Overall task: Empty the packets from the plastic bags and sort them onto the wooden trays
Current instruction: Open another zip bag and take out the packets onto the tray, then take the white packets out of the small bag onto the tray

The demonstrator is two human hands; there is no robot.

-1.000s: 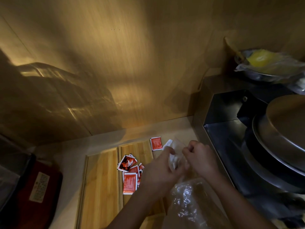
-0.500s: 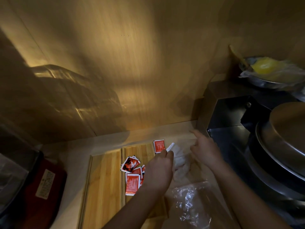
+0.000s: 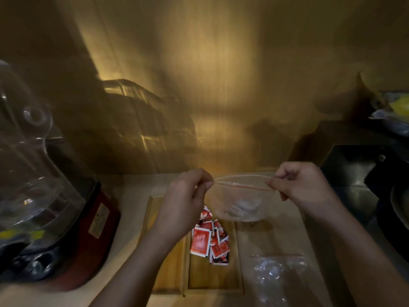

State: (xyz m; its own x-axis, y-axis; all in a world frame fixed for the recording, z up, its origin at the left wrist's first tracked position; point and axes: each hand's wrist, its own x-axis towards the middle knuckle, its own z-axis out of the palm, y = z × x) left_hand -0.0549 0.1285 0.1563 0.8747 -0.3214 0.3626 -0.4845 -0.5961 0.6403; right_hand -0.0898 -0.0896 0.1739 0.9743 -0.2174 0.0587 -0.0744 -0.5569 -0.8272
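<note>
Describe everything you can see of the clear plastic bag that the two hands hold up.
The clear plastic bag is a small transparent zip bag with a thin red line along its mouth. The left hand pinches one top corner and the right hand pinches the other, so the mouth is stretched between them and looks slightly parted. The bag hangs in the air above the wooden trays, touching only the fingers. Something pale and blurred lies at its bottom; I cannot tell what it is.
</note>
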